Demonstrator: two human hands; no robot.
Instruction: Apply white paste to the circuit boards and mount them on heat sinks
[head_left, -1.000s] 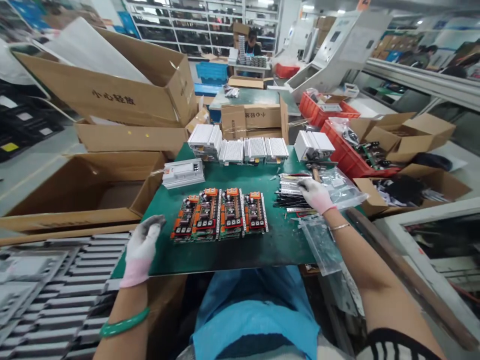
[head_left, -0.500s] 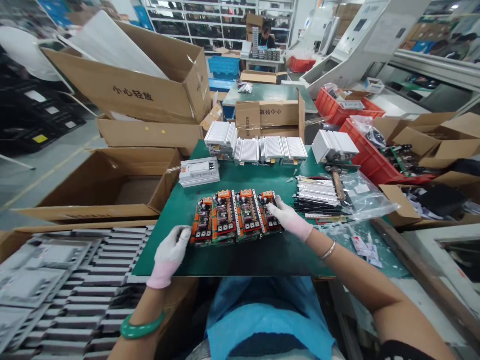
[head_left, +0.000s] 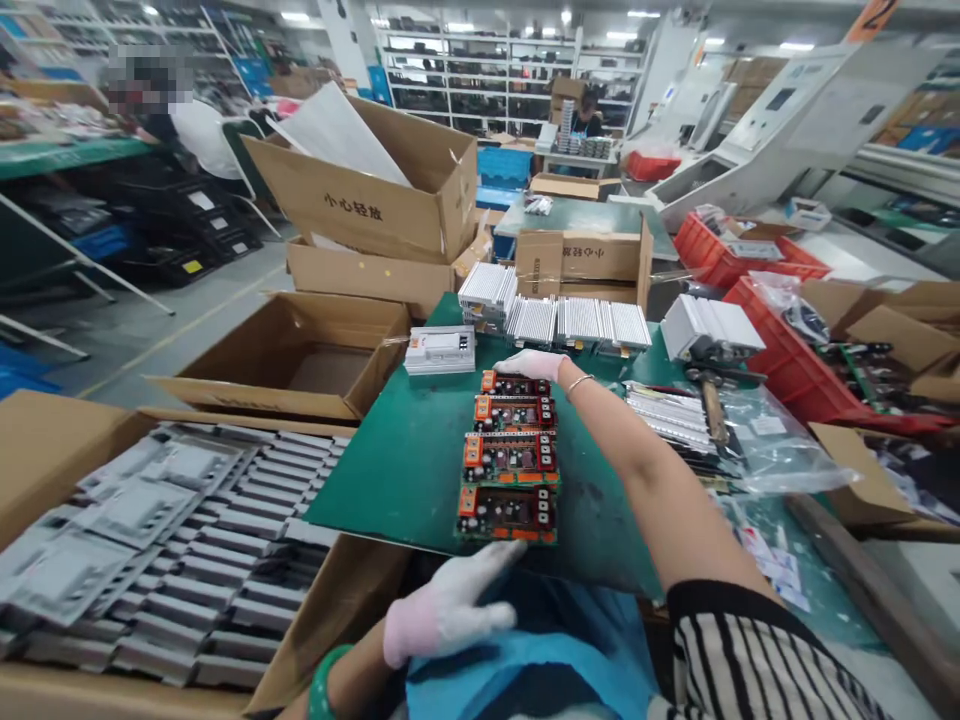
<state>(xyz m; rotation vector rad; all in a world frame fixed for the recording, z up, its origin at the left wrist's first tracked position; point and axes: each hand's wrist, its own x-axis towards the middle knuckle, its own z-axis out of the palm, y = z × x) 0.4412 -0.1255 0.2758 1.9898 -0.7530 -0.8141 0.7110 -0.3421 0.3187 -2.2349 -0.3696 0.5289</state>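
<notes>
Several red-and-green circuit boards (head_left: 510,455) lie in a row running away from me on the green mat (head_left: 405,470). My left hand (head_left: 450,605), in a white glove, presses its extended fingers against the near end of the row at the mat's front edge. My right hand (head_left: 529,364), also gloved, lies flat against the far end of the row, fingers stretched out. Both hands bracket the row between them; neither hand has its fingers wrapped round a board.
White finned parts (head_left: 574,322) stand in a row at the mat's back, with a white module (head_left: 440,349) to the left. A hammer (head_left: 709,395) and plastic bags lie right. Open cardboard boxes (head_left: 300,360) sit left; grey trays (head_left: 150,540) fill a near-left box. Red bins (head_left: 780,345) stand right.
The row of boards has turned from lying across the mat to running away from me. My left hand moved to its near end, my right hand to its far end.
</notes>
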